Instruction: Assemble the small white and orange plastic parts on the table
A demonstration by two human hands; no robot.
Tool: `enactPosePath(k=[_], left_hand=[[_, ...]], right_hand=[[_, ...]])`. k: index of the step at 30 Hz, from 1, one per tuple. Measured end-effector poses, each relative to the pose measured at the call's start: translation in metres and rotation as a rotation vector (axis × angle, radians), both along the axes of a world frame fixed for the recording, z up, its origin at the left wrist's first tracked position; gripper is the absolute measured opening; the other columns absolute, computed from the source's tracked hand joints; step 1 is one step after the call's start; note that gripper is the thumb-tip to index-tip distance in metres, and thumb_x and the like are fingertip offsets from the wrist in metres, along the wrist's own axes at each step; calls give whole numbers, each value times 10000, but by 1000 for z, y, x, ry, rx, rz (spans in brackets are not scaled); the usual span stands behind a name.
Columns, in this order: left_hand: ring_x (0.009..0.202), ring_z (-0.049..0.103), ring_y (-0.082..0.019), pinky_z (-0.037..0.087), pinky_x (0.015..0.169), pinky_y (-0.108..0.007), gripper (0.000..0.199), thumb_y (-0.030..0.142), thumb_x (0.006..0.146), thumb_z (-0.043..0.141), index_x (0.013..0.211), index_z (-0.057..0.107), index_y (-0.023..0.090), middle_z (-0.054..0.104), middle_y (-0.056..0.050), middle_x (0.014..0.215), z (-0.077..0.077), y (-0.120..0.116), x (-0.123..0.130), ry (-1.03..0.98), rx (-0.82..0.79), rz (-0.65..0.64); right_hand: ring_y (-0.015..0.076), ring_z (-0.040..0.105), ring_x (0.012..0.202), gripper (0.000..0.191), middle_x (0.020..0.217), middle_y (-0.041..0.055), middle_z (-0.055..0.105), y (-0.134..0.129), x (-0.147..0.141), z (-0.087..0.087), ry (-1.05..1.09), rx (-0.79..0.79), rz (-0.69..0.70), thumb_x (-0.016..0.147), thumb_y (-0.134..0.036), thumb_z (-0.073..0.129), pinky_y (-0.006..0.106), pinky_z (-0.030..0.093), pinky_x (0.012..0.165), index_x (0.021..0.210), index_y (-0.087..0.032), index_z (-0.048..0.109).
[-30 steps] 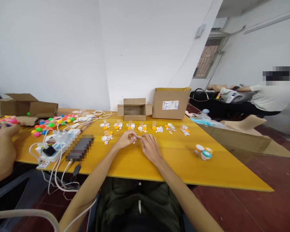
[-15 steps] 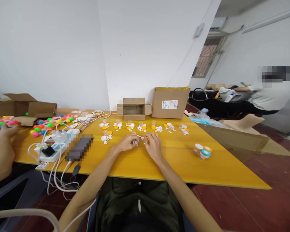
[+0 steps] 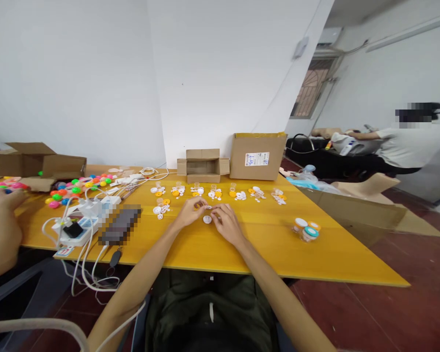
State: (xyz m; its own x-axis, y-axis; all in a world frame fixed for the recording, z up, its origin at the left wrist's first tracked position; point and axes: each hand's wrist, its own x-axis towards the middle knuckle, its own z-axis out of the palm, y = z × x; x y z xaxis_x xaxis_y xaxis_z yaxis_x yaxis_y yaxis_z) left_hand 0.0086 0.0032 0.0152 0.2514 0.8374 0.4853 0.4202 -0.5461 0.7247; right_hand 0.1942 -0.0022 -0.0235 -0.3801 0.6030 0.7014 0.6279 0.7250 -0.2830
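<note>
A small clear round container (image 3: 207, 220) stands on the yellow table between my hands, near the fingertips. My left hand (image 3: 191, 212) is just left of it, its fingers pinched at a small white piece (image 3: 209, 208). From the right, my right hand (image 3: 225, 222) reaches to the same spot with bent fingers; whatever they hold is too small to make out. Behind the hands lies a row of small clear cups with orange and white discs (image 3: 216, 194). Another such group (image 3: 161, 209) sits nearer, left of my left hand.
Three lidded jars (image 3: 310, 233) stand at the right. Cardboard boxes (image 3: 203, 168) line the back. A power strip (image 3: 82, 230), cables and a phone (image 3: 120, 225) lie left, near colourful balls (image 3: 75, 189) and another person's hand (image 3: 5, 203). Another person (image 3: 407, 142) sits far right.
Both hands have come closer together. The clear container, formerly at my left fingers, now stands free on the table, and my left hand has shifted slightly up to the white piece.
</note>
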Motion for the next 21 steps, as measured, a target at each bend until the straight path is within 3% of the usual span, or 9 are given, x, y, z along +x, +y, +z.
enactPosePath(k=[3,6,13,21], left_hand=[[781,623,-172,488,736,-296,89,241,851,550,846,630,202,684,-13,827,4,2,-7,0,27,127],[825,616,-186,494,812,-323,104,225,837,536,909,609,210,655,-11,849,4,3,-20,99,71,165],[1064,605,-267,482,986,-412,381,176,728,627,1102,562,216,620,-63,1078,-6,7,-44,334,19,83],[1102,610,-272,484,1015,-438,379,206,789,617,1161,547,230,609,-70,1135,-15,13,-46,367,22,76]], right_hand=[[237,586,994,178,1049,76,666,-3,-2,1,-55,-14,46,926,-132,539,379,476,866,902,-236,681],[235,589,1006,177,1084,79,667,-6,-3,2,-121,-9,62,924,-122,555,377,472,859,932,-236,690],[240,589,1000,197,1089,89,666,-10,-3,6,-196,19,62,927,-110,548,391,483,867,931,-238,698],[233,583,1043,304,1149,80,651,-9,-3,5,-242,30,102,908,-52,527,392,487,896,1007,-270,715]])
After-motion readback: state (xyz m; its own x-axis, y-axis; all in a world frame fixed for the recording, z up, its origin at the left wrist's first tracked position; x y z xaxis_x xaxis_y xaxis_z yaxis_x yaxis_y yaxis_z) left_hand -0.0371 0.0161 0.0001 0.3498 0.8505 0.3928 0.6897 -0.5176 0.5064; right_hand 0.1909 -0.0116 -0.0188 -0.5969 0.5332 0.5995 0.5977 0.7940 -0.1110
